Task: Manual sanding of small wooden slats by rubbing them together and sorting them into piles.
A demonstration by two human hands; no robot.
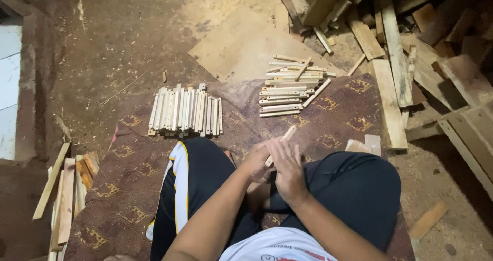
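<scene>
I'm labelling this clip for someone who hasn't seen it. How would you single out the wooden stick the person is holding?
Start at the patterned mat the person sits on, with two stacks of pale sticks at its far edge. Come back to the hands above the lap: the stick slants up from between the left hand and right hand. It alone is off the mat.

We see a patterned rug [334,117] on the dirt floor [118,40], bearing two stick piles [186,112] [291,86] at upper centre of the frame.
</scene>
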